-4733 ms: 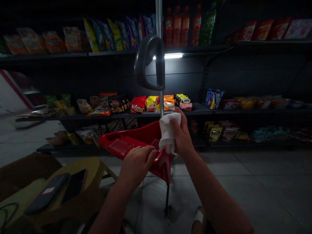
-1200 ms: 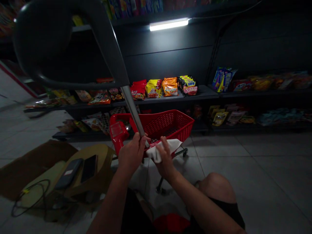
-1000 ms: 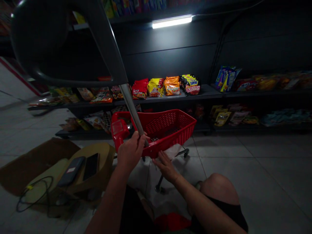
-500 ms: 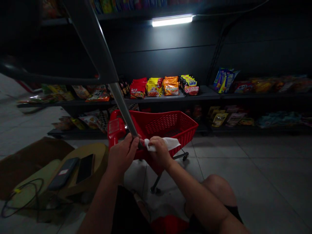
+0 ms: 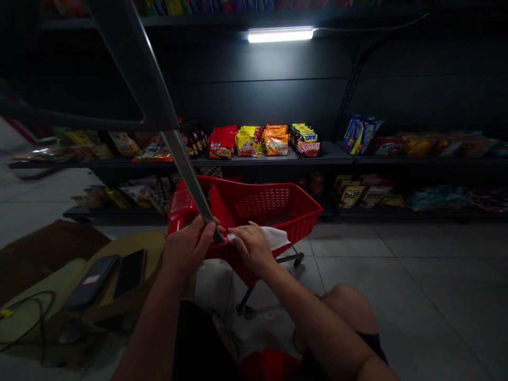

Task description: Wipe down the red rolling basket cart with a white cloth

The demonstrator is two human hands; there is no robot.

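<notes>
A red shopping cart point(image 5: 304, 214) with a perforated basket stands before me, close to the shelves. Its grey metal handle post point(image 5: 184, 164) rises toward the upper left, up to a dark handle close to the camera. My left hand point(image 5: 188, 246) is wrapped around the foot of that post, at the basket's rim. Just right of it, my right hand point(image 5: 252, 246) presses a white cloth or tissue point(image 5: 275, 237) against the cart's red rim beside the post. Part of the cloth trails out to the right; the rest is hidden under my fingers.
Shelves with bagged snacks point(image 5: 277, 142) run across the back, under a bright tube light point(image 5: 281, 35). At the left a round stool-like surface point(image 5: 153, 241) bears a phone point(image 5: 130, 272) and a dark grey case point(image 5: 92, 283). A black cable point(image 5: 42, 317) lies nearby.
My right hand has slid slightly left along the rim with the white cloth, closer to the post. The left hand keeps its hold on the post. The whole view has shifted a little.
</notes>
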